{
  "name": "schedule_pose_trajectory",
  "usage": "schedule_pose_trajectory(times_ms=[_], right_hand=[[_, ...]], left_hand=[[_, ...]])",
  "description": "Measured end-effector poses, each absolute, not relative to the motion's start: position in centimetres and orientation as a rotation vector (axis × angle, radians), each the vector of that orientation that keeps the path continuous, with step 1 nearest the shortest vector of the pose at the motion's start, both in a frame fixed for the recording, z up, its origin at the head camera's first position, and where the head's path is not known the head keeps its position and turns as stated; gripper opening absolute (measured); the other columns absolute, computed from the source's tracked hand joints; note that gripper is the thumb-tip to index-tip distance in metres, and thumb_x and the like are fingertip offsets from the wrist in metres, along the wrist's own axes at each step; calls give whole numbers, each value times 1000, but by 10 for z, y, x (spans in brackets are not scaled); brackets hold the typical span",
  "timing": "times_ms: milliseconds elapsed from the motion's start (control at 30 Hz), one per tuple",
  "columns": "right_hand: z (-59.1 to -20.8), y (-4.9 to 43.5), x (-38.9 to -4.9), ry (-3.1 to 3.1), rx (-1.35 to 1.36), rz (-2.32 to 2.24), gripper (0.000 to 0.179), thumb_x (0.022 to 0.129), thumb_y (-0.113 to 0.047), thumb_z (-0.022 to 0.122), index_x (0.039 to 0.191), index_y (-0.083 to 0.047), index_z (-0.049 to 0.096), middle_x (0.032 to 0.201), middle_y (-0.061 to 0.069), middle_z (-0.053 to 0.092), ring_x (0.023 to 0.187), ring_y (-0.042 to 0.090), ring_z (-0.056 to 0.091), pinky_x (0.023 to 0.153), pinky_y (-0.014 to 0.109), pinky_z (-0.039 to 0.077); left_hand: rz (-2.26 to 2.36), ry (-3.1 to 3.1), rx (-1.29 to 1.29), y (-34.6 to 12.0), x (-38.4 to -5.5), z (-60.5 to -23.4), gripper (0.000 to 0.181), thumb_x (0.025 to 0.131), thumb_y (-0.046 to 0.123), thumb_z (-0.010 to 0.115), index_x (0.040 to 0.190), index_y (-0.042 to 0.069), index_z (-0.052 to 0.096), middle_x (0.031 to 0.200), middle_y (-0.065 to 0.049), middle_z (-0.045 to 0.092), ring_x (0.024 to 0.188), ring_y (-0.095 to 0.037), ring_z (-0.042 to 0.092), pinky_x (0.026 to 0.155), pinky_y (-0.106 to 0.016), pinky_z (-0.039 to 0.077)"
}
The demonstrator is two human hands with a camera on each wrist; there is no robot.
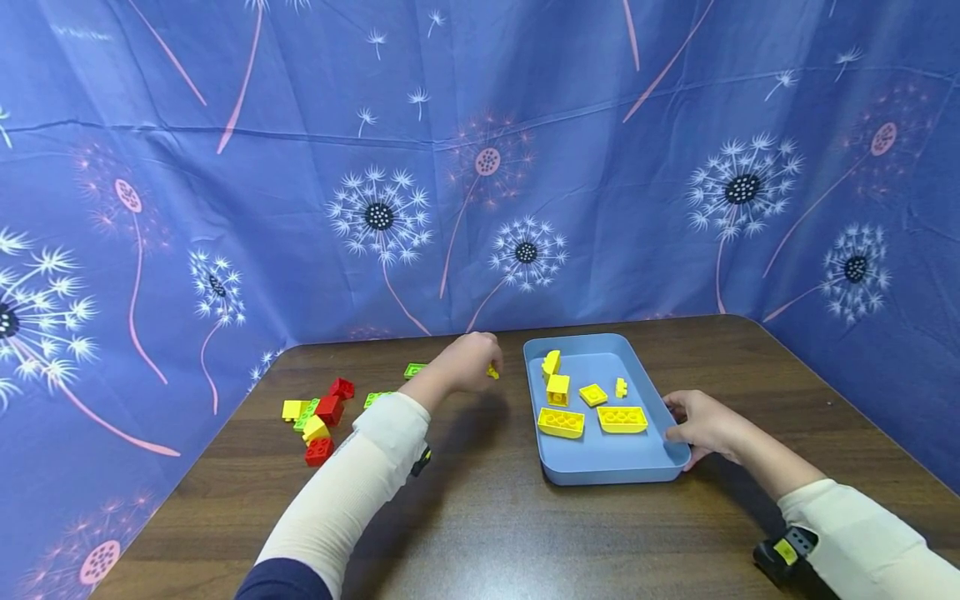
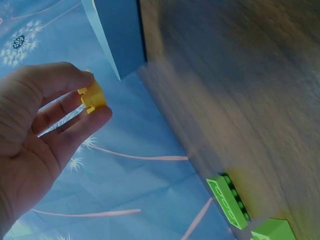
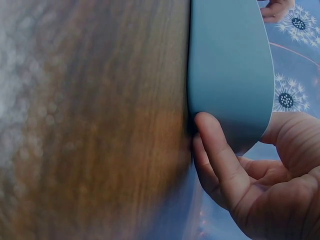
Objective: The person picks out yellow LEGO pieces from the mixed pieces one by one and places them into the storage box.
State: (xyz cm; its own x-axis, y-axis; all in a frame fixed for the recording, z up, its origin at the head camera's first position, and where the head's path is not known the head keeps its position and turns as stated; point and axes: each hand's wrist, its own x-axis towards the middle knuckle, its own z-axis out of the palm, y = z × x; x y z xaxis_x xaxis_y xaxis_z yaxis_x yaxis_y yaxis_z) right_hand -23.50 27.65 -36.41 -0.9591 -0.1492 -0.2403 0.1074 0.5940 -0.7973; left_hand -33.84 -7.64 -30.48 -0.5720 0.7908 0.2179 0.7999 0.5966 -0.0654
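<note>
Between thumb and fingertips, my left hand (image 1: 467, 363) pinches a small yellow toy brick (image 2: 94, 97). That hand is held above the table, just left of the blue tray (image 1: 600, 463); in the head view only a bit of the brick shows past the fingers. At the tray's right side, near its front corner, my right hand (image 1: 708, 427) grips the wall, with the thumb at the rim and fingers (image 3: 220, 155) low on the outside. Several yellow bricks lie in the tray, among them a long one (image 1: 622, 420) and a flat square one (image 1: 592, 395).
On the left of the wooden table (image 1: 465, 533) is a loose group of red, yellow and green bricks, including a red brick (image 1: 319, 452). Green bricks (image 1: 415, 370) lie partly behind the left forearm. A blue dandelion-patterned cloth (image 1: 600, 167) hangs behind the table.
</note>
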Motion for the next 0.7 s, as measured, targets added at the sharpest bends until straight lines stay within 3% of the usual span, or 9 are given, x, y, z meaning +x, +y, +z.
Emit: schedule_pose_trajectory(times_ms=[700], right_hand=[[-361,276,-232,2553,-18,-1282,62,84,7,65,134,22,32,118,37,48,78,26,64,59,41,58]], left_hand=[[-49,-2705,-1351,-22,-332,-290,14,80,10,76,94,9,77,91,1,65,83,-12,59,78,-21,50]])
